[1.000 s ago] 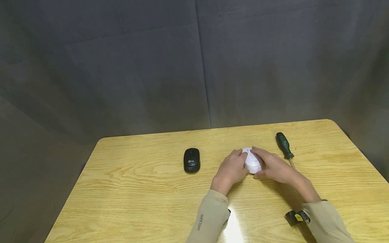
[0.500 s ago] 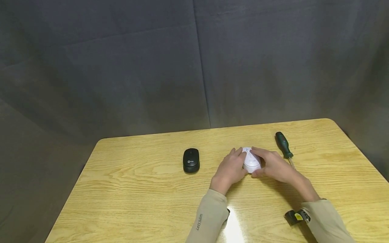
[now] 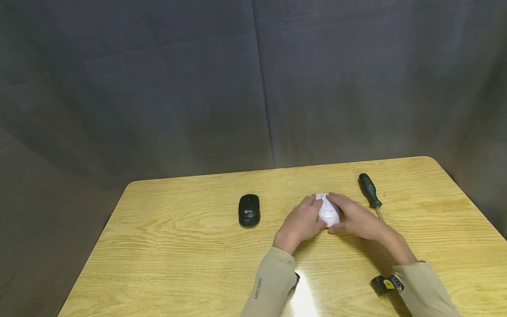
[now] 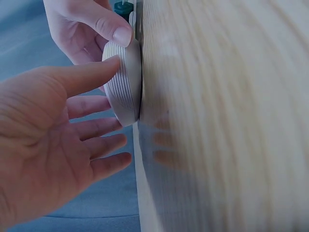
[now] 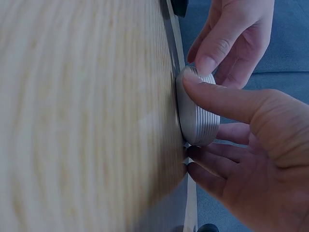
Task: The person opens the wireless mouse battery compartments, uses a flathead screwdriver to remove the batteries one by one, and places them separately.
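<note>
A white computer mouse lies on the wooden table between my two hands. My left hand grips it from the left, thumb at its near end and index finger on its side. From the right, my right hand holds it likewise, with the thumb near the other thumb. In the left wrist view, the ridged rear of the mouse shows, and the other left fingers spread loosely beside it. The right wrist view shows the right thumb on the edge of the mouse. Its underside is hidden against the table.
To the left stands a black mouse. A screwdriver with a dark green handle lies right of my right hand, its shaft partly behind the hand. The wooden table ends at a dark grey curtain.
</note>
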Demonstrator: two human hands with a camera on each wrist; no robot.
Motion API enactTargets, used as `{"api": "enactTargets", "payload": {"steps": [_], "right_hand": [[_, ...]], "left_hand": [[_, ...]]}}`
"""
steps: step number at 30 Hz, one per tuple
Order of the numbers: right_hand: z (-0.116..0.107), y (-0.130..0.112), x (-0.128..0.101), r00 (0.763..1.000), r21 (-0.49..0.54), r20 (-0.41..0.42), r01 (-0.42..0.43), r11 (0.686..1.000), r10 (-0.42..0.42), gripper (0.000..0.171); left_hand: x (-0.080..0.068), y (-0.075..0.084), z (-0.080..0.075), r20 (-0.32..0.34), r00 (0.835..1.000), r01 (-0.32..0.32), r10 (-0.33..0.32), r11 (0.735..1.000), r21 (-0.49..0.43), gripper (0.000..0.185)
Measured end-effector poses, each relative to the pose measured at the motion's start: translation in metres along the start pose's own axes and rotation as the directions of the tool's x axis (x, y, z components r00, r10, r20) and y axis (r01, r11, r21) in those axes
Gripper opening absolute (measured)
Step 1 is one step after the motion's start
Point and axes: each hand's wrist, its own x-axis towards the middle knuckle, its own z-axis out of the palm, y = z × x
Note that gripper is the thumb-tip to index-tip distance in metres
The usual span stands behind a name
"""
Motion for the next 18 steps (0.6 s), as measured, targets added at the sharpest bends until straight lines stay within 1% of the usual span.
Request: {"api": "enactTargets", "payload": {"steps": [5, 10, 18], "right_hand": [[0.0009, 0.0008, 0.0005, 1.0, 0.007, 0.002, 0.002, 1.0, -0.002, 0.086], [0.0023, 0.002, 0.0008, 1.0, 0.018, -0.001, -0.007, 1.0, 0.007, 0.086], [0.0028, 0.002, 0.0019, 1.0, 0.034, -0.019, -0.013, 0.999, 0.014, 0.087]], "left_hand": [[0.0015, -0.0011, 0.0002, 0.014, 1.0, -0.015, 0.015, 1.0, -0.013, 0.059], [0.002, -0.001, 0.0009, 0.028, 1.0, -0.009, 0.01, 1.0, -0.009, 0.06], [0.0021, -0.0024, -0.0002, 0.029, 0.999, -0.033, 0.033, 0.999, 0.004, 0.059]]}}
